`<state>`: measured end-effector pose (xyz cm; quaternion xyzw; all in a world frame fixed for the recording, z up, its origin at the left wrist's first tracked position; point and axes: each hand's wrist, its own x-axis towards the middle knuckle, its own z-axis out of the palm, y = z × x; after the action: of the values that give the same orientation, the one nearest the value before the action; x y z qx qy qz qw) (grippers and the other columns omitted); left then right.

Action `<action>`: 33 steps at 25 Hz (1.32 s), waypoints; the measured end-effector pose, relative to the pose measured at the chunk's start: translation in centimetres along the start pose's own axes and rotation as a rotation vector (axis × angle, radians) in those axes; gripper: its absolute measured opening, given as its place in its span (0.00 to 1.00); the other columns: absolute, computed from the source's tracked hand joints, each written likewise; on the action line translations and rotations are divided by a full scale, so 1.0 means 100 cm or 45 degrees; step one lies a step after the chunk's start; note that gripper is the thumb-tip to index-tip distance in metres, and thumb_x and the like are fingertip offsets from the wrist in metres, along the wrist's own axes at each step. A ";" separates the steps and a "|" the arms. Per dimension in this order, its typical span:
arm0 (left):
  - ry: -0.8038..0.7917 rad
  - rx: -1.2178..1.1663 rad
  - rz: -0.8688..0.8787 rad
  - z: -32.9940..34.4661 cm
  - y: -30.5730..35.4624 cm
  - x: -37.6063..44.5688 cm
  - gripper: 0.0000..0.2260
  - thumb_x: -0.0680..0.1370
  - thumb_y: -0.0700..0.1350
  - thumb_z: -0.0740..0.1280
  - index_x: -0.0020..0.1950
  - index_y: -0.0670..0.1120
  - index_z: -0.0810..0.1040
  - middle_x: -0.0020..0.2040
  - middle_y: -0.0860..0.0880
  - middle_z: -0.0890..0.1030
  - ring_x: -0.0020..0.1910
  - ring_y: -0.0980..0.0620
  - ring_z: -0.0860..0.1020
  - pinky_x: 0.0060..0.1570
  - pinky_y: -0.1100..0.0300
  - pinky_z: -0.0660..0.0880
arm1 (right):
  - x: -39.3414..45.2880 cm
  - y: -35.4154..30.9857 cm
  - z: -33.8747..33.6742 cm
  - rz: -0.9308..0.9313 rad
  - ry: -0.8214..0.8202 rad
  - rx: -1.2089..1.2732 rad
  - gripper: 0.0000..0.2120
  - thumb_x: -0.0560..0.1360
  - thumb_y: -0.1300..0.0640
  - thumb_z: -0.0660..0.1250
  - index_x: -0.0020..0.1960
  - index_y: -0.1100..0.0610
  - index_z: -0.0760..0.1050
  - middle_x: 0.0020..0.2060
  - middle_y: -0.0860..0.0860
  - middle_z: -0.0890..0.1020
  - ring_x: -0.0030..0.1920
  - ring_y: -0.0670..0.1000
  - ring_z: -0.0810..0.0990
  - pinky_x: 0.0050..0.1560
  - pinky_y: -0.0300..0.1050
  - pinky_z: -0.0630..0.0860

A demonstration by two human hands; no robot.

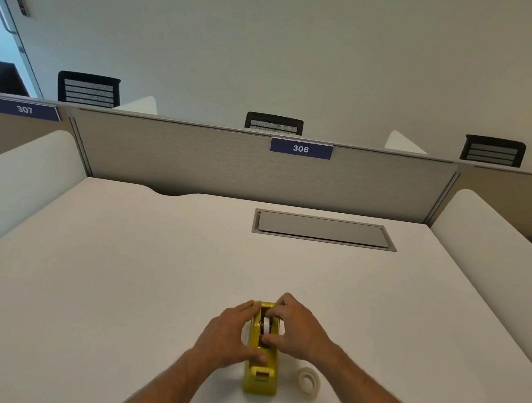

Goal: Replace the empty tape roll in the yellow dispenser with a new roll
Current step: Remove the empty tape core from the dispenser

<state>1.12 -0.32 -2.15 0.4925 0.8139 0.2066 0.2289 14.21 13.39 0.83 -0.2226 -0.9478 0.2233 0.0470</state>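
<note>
The dispenser (259,385) sits on the surface (127,270) straight ahead of me, its long axis running away from me. My left hand (228,334) holds its left flank, thumb laid over the top. My right hand (299,329) reaches down into the well and pinches the roll (267,325) seated there. A second roll (308,382) lies flat just right of the near end, closest to my right hand.

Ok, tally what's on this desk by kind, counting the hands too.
Yellow dispenser: 1
Tape rolls: 2 (seated roll, loose roll)
Hands: 2 (left hand, right hand)
Total: 5
</note>
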 end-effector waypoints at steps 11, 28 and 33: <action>-0.004 -0.038 -0.023 -0.001 0.005 -0.001 0.51 0.62 0.68 0.75 0.78 0.59 0.53 0.80 0.57 0.58 0.77 0.53 0.60 0.73 0.52 0.63 | 0.000 0.004 0.003 -0.052 0.098 0.000 0.20 0.69 0.40 0.73 0.56 0.47 0.76 0.52 0.43 0.77 0.48 0.45 0.76 0.47 0.37 0.80; 0.054 -1.334 -0.073 -0.017 0.027 -0.035 0.10 0.78 0.47 0.68 0.58 0.55 0.83 0.54 0.49 0.86 0.55 0.46 0.83 0.50 0.57 0.81 | -0.011 -0.014 -0.023 -0.019 0.027 0.749 0.17 0.59 0.48 0.82 0.46 0.46 0.83 0.40 0.44 0.86 0.39 0.46 0.84 0.39 0.40 0.82; -0.092 -1.496 -0.059 -0.019 0.025 -0.037 0.15 0.76 0.50 0.70 0.62 0.53 0.81 0.59 0.47 0.84 0.59 0.45 0.82 0.57 0.53 0.79 | -0.011 -0.012 -0.026 0.012 -0.037 1.049 0.14 0.63 0.63 0.81 0.47 0.53 0.86 0.40 0.51 0.87 0.38 0.52 0.85 0.37 0.44 0.82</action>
<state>3.30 -2.77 1.38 0.2718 0.5651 0.6011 0.4955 15.22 12.96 3.75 -0.1863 -0.7787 0.5874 0.1179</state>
